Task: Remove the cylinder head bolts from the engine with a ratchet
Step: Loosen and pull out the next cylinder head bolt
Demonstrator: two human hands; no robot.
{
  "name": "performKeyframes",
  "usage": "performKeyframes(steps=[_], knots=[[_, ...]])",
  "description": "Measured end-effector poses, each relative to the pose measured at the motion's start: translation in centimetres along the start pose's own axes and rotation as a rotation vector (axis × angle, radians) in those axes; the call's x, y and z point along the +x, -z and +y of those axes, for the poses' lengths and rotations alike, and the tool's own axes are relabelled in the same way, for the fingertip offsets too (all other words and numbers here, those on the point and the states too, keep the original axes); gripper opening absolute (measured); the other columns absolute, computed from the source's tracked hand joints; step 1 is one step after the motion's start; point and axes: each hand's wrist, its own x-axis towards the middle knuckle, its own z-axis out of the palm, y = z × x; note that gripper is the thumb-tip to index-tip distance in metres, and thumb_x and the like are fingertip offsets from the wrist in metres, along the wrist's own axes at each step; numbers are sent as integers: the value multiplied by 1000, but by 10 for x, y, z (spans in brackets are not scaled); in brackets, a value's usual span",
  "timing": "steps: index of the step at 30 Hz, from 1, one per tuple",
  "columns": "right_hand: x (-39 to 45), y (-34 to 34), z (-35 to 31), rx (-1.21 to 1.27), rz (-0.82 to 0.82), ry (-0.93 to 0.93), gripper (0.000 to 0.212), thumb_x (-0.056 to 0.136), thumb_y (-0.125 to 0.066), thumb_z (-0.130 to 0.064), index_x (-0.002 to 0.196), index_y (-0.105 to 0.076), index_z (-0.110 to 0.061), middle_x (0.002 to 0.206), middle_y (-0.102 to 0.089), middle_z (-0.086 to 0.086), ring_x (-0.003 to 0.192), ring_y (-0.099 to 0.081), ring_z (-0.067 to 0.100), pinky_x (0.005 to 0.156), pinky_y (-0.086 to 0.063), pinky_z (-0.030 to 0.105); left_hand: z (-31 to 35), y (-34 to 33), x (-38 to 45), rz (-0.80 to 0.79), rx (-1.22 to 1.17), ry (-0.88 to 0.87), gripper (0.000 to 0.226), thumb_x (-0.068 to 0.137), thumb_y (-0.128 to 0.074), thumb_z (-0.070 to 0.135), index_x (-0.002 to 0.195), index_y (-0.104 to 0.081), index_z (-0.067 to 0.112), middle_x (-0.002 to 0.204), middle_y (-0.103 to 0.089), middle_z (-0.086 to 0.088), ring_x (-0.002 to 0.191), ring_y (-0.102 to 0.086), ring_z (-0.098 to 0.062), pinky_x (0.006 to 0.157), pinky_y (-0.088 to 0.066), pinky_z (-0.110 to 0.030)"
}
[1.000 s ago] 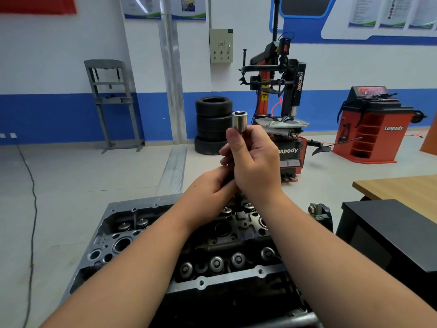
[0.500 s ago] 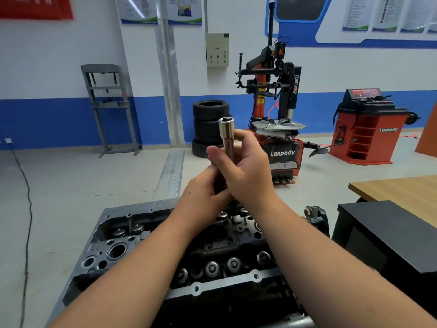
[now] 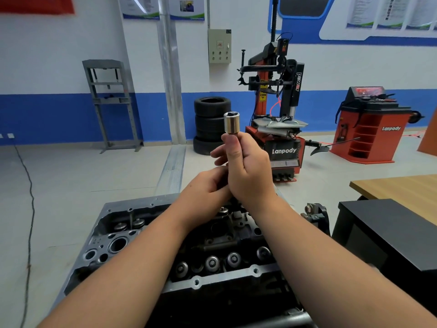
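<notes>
**Both hands raised over the engine, socket end up**

The right hand (image 3: 248, 169) is lifted above the engine (image 3: 146, 235), back of the hand toward the camera, fingers and thumb curled tight round a tool shaft; the chrome socket (image 3: 231, 122) stands upright just above the thumb tip, its open end facing up. The left hand (image 3: 204, 190) sits lower and against the right, fingers curled round the hidden lower part of the same tool. Both forearms reach forward over the open cylinder head. A tyre changer (image 3: 275, 110) and stacked tyres (image 3: 208, 119) stand behind.
</notes>
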Motion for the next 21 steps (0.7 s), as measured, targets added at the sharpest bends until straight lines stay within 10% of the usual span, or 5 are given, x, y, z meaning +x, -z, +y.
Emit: performKeyframes(steps=[8, 12, 16, 21], knots=[[0, 2, 3, -81, 109, 34, 19, 95, -64, -39, 89, -52, -27, 74, -70, 1, 71, -70, 15, 63, -55, 40, -4, -3, 5, 123, -4, 27, 19, 89, -75, 15, 105, -72, 25, 91, -79, 8, 84, -76, -10, 75, -63, -33], [0, 3, 3, -12, 102, -6, 17, 98, -59, -37, 92, -55, -21, 77, -71, -5, 75, -72, 11, 66, -58, 34, -1, -1, 1, 22, -100, 10, 13, 102, -65, 20, 110, -68, 30, 99, -78, 15, 94, -74, -5, 79, -59, -21], [0, 3, 4, 8, 80, -19, 14, 98, -58, -36, 94, -55, -24, 81, -73, -3, 77, -73, 12, 68, -58, 29, 2, -2, 1, -14, -99, 28, 16, 108, -55, 26, 115, -68, 31, 106, -77, 7, 103, -73, -13, 93, -60, -38], [-1, 3, 4, -3, 52, 13, 17, 102, -53, -31, 100, -61, -16, 87, -74, -2, 83, -73, 9, 71, -57, 25, 2, 1, 3, 54, 32, -23, 14, 102, -62, 23, 103, -67, 36, 93, -75, 21, 86, -71, 1, 74, -55, -16]])
